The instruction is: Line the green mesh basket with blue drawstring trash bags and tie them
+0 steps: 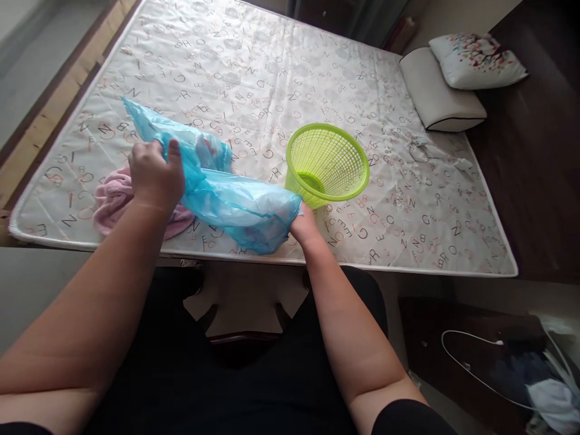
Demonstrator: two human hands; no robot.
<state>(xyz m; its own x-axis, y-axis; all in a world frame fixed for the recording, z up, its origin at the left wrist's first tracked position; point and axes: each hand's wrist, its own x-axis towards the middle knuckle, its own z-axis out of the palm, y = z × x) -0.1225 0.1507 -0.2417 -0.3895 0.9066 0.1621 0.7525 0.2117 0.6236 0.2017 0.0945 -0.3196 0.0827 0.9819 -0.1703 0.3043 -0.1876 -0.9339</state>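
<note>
A thin, translucent blue plastic bag (244, 202) stretches between my two hands above the near edge of the mattress. My left hand (156, 172) is closed around a gathered part of it, thumb pointing up. Inside the bag's right end, up to the wrist, is my right hand (302, 222); its fingers are hidden by the plastic and I cannot make out their shape. Just behind that wrist stands a lime-green mesh basket (327, 163), its round mouth tilted toward me. Below my left hand lies a crumpled pink cloth (111, 199), partly covered by the hand and bag.
The letter-printed mattress (254, 66) fills the middle of the view. At its far right lie a beige pillow (437, 90) and a white cushion (480, 60) with a tree print. A white cable (471, 368) and pale cloth (553, 402) are at lower right.
</note>
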